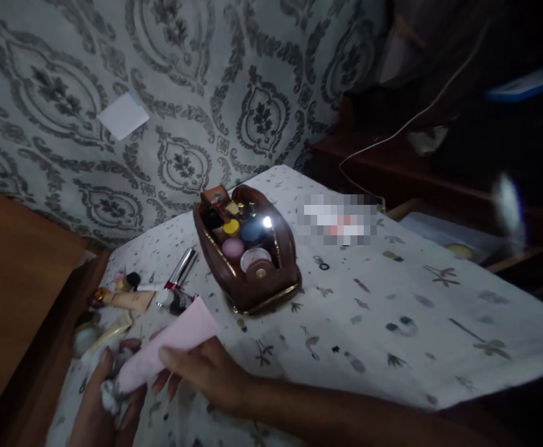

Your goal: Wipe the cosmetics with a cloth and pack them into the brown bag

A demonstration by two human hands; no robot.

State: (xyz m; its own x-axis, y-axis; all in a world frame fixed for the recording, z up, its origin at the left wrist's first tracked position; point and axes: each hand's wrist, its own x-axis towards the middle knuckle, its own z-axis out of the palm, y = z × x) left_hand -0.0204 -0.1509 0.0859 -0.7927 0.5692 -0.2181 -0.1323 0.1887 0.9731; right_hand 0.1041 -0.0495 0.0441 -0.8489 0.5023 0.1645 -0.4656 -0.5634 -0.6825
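Note:
A pale pink squeeze tube (171,344) is tilted low over the near left of the table, its flat end up and to the right. My right hand (213,372) is closed round it, thumb on top. At the tube's lower end my left hand (95,397) pinches a crumpled white cloth or tissue (111,397) against it; the tip is hidden. Beyond them stands an unzipped brown cosmetic bag (271,292) filled with small jars and bottles, including a yellow-lidded jar (231,227).
Loose cosmetics lie left of the bag: a lipstick-like tube (179,268), a dark bottle (178,302), a beige tube (129,299) and a round jar (85,335). A patterned cloth (369,310) covers the table. An open drawer (514,259) stands at the right.

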